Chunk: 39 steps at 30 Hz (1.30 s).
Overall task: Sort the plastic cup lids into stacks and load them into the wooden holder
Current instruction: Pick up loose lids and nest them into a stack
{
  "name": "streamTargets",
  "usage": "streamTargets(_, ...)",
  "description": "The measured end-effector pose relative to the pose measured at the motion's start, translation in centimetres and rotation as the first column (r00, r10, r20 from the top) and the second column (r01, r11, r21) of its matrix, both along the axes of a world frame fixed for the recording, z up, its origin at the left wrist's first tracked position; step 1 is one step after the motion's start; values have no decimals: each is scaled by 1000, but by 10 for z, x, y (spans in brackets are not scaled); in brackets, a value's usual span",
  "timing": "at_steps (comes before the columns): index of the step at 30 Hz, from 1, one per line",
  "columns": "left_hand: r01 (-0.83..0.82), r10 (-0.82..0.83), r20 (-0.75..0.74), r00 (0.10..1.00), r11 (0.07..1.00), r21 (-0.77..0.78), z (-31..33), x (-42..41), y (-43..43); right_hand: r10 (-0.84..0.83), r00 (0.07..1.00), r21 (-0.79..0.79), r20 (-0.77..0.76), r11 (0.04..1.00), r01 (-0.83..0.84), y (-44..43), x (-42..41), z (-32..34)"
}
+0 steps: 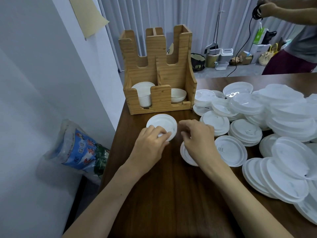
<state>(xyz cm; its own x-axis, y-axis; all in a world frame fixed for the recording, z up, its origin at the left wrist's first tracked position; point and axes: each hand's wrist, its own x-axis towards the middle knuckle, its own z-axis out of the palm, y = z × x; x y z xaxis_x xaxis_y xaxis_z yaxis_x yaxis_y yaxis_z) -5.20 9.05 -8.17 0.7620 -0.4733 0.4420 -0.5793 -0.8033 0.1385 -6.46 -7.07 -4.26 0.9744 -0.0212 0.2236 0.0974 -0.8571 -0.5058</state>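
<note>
Two bare hands at work over a dark wooden table [171,194].

Item 1: small stack of white lids [162,124], lying near the front of the wooden holder [158,73]. Left hand [151,145] rests on its near edge, fingers pressed down on the rim, pinching it.

Item 2: further lid [187,156], flat on the table, largely covered by the right hand [199,136]; fingers curled loosely, whether they grip anything cannot be told.

Item 3: holder, far left of the table, two front bays part filled: left bay [145,97] a taller stack, right bay [178,95] a low one.

Item 4: loose heap of lids [283,127], unsorted, right side of the table.

Handling, judged: thin moulded plastic, very light, slippery, flexes and creases if squeezed. Best taken by opposite rims, stack kept level.
</note>
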Motion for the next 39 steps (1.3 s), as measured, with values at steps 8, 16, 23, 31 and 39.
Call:
streamTargets(8, 86, -78, 107, 991, 993, -75, 4, -10, -17, -106, 989, -300, -106, 951, 69, -46, -50, 13)
streamTargets(16, 330, -331, -13, 944, 943, -51, -7, -14, -27, -146, 976, -282, -164, 955, 95, -53, -67, 11)
streamTargets(23, 281, -286, -19, 958, 951, -131, -5, -16, -19, -227, 974, -165, -2, 961, 223, -48, -66, 14)
streamTargets(31, 140, -148, 6, 989, 922, -361, 3, -23, -27, 22, 960, 81, 278, 996, -47, -38, -72, 35)
streamTargets(39, 202, -170, 110, 979, 832, -517, 9, -23, -26, 232, 946, 415, 226, 856, -309, -60, -47, 27)
